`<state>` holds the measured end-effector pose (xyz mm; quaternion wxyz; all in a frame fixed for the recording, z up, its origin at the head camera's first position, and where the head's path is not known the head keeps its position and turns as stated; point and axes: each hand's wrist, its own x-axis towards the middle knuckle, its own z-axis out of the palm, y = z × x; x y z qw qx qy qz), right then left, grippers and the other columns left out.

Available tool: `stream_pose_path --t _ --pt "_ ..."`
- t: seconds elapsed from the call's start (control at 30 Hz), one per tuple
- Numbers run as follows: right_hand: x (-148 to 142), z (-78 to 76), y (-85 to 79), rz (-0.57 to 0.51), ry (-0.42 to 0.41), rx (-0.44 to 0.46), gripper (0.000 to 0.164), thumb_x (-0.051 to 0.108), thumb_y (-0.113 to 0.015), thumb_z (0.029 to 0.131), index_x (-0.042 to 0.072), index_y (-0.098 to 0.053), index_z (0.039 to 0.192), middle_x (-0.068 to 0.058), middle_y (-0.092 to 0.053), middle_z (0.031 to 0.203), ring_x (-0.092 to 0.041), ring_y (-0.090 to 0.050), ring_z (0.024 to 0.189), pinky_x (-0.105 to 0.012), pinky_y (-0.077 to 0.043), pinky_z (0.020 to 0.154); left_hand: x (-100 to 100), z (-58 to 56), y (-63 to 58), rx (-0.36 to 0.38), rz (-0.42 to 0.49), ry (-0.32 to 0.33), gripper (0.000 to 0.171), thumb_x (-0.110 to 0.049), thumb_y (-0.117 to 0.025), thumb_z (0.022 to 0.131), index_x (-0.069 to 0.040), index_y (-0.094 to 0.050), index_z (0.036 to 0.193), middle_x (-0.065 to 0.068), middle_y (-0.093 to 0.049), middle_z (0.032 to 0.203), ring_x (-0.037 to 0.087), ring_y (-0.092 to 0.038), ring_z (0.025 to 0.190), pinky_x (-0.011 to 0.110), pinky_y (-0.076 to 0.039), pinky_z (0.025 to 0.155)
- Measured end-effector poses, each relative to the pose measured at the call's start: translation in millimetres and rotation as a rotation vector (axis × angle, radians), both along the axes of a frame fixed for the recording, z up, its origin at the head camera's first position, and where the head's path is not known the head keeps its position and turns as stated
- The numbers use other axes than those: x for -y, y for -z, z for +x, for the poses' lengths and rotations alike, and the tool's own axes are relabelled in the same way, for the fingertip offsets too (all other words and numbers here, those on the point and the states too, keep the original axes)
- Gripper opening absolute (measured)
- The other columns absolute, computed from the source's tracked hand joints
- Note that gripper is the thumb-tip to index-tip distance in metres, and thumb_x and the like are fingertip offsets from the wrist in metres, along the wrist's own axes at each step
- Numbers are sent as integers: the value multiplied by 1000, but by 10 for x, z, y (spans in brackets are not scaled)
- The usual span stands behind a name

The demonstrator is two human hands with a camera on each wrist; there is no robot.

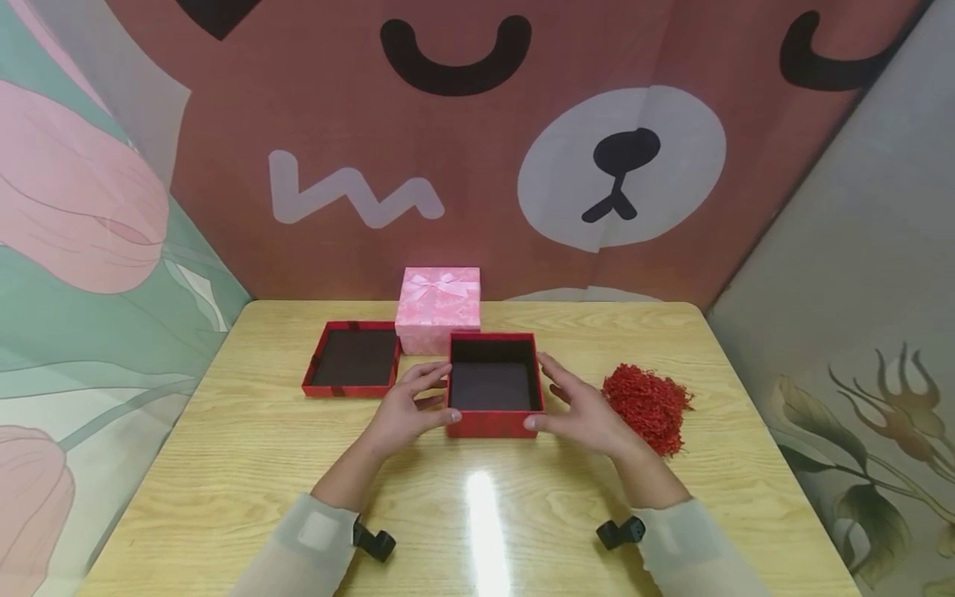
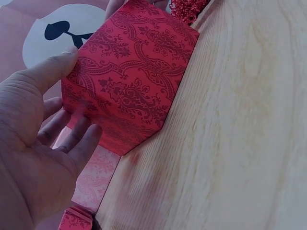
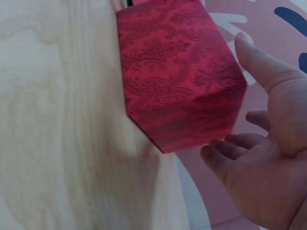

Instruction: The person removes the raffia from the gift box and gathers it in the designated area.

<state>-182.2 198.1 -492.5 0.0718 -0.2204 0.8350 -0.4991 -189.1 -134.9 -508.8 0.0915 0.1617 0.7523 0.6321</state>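
An open-topped red gift box (image 1: 492, 424) with a dark interior stands between my two hands. Raised scrollwork covers its outer walls, as the left wrist view shows on the box (image 2: 129, 72). My left hand (image 1: 406, 414) is at its left side, thumb tip at the front corner and relaxed fingers along the side wall. On the opposite side, my right hand (image 1: 585, 414) has its fingers spread loosely. The right wrist view shows the right thumb (image 3: 264, 62) slightly apart from the box (image 3: 177, 62). A shallow red-rimmed lid (image 1: 351, 358) lies inside-up to the left.
Behind the red box stands a closed pink box (image 1: 438, 311) with a bow on top. A heap of red shredded paper (image 1: 649, 406) lies right of my right hand. The wooden table (image 1: 418, 514) meets a bear-printed backdrop (image 1: 477, 257) at its far edge.
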Motion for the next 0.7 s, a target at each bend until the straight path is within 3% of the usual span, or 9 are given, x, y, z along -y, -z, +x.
stream_pose_path --t 0.1,0.27,0.5,0.7 --pt "22 -3 30 23 -6 -9 99 31 -86 88 11 -27 165 -7 -21 172 -33 -25 155 -54 -38 117 -3 -2 11 2 6 8 79 -19 -89 84 -18 -53 153 -2 -44 153 35 -51 137 46 -50 109" --pt "28 11 31 49 19 3 96 33 -84 89 12 -29 164 -4 -23 171 -33 -30 153 -51 -42 114 -19 -4 -6 -4 9 10 82 -21 -90 84 -11 -51 154 -2 -45 151 29 -51 138 47 -50 109" --pt "-17 39 14 88 30 -1 95 39 -83 90 15 -29 165 -3 -23 171 -37 -43 145 -54 -44 112 -56 -19 13 -14 11 18 75 -20 -90 84 -24 -56 150 -4 -47 150 23 -50 138 44 -51 109" --pt "-109 62 29 101 47 -9 96 41 -82 89 15 -29 165 -4 -25 170 -39 -45 144 -55 -45 111 -142 -32 15 -7 2 33 78 -19 -90 83 -17 -54 152 -2 -47 148 27 -54 135 45 -51 108"
